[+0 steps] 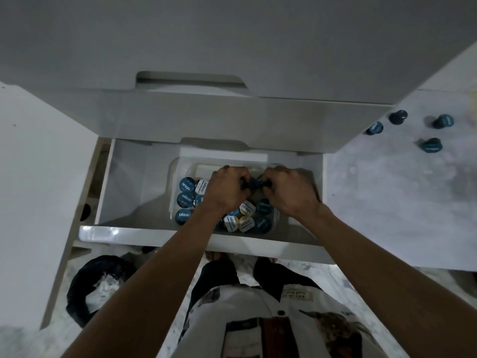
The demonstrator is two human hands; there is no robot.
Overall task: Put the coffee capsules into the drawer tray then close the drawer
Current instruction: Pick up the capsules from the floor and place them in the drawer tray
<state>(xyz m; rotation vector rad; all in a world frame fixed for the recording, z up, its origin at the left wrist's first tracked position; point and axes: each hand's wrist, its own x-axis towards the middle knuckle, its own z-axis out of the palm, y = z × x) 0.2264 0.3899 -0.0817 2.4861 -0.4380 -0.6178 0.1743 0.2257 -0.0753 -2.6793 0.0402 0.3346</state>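
Observation:
The white drawer [121, 232] stands pulled open below me. Inside it sits a clear plastic tray [173, 174] holding several coffee capsules [186, 185] with blue and white lids. Both hands are down in the tray's middle, knuckles up. My left hand [225, 188] grips dark blue capsules [251, 182] between curled fingers. My right hand [289, 189] also pinches capsules, close against the left. Several loose blue capsules [429, 145] lie on the counter [387, 202] at the upper right.
Closed white drawer fronts [232, 117] rise above the open drawer. A black-lined waste bin [99, 288] stands on the floor at the lower left. My legs and shirt fill the bottom centre.

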